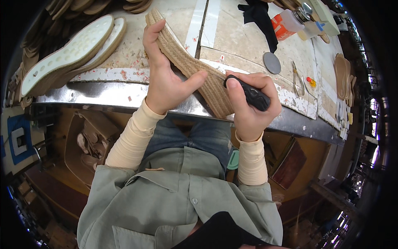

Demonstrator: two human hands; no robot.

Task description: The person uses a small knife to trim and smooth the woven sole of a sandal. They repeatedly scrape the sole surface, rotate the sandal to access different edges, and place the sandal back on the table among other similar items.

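Note:
A wedge shoe sole (186, 62) with braided, rope-like tan sides is held tilted over the metal front edge of the workbench. My left hand (166, 72) is closed on its narrower part, the thumb pressed against the braid. In my right hand (253, 103) is a tool with a black moulded handle (251, 94). Its working end meets the braided side near the thick end of the sole, but is too small or hidden to make out. On the bench to the left, two more wedge soles (70, 56) with white, dimpled faces lie one against the other.
Piled soles (78, 5) stand at the back left, with others (342, 76) at the far right. To the right lie pliers (297, 79), a grey disc (272, 62), a black cloth (259, 16) and a dispenser bottle (287, 24). Below the bench is a box (89, 145) of shoe parts.

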